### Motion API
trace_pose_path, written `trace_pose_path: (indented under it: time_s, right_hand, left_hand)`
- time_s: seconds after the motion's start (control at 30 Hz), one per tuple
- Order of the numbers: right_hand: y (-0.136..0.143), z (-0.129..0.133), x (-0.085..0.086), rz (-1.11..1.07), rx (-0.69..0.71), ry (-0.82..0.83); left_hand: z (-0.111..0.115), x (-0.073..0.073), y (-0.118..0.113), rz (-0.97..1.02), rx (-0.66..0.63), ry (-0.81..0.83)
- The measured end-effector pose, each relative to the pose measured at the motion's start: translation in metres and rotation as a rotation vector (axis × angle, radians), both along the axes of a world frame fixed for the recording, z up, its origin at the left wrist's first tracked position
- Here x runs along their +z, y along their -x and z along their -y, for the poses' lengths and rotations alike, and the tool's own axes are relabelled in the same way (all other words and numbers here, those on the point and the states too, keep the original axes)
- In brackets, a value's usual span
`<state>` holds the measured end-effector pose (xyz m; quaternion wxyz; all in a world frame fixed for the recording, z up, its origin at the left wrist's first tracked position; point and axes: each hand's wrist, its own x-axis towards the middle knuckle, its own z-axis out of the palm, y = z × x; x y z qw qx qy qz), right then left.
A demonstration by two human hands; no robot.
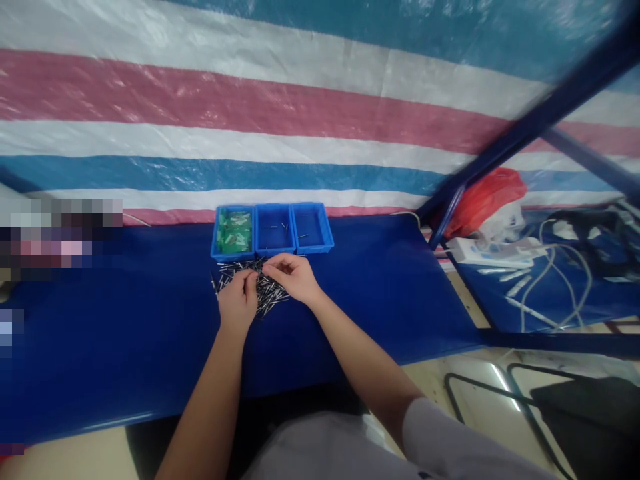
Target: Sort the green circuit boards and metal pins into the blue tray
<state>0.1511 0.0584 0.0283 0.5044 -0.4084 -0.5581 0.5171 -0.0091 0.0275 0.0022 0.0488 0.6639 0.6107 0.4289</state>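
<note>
A loose pile of thin black and silver rods point(270, 297) lies on the blue table, just in front of the blue bins. Over the pile's left part is my left hand point(239, 299), its thumb and fingers pinched together. My right hand point(294, 277) is at the pile's upper right, fingertips also pinched and nearly meeting the left ones. Whatever is between the fingertips is too small to make out. The left bin point(215, 233) holds green and clear packets. A few thin pieces lie in the middle bin point(274, 241) and about one in the right bin point(315, 230).
The blue table point(380, 287) runs up to a striped sheet point(300, 110). At the right are a blue metal frame point(515, 137), a red bag point(487, 197), a white power strip point(493, 252) and cables. A dark chair point(590, 420) stands at the lower right.
</note>
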Motion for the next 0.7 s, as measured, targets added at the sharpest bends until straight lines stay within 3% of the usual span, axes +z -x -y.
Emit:
trace_pose_path:
  time_s: [0.5, 0.7]
  right_hand:
    - [-0.0010, -0.0020, 0.0063, -0.034, -0.019, 0.066]
    - [0.0004, -0.0014, 0.0033, -0.051, -0.006, 0.051]
  left_hand:
    - [0.0051, 0.0001, -0.0047, 0.209, 0.012, 0.044]
    - [0.0037, -0.0011, 0.0006, 0.116, 0.029, 0.074]
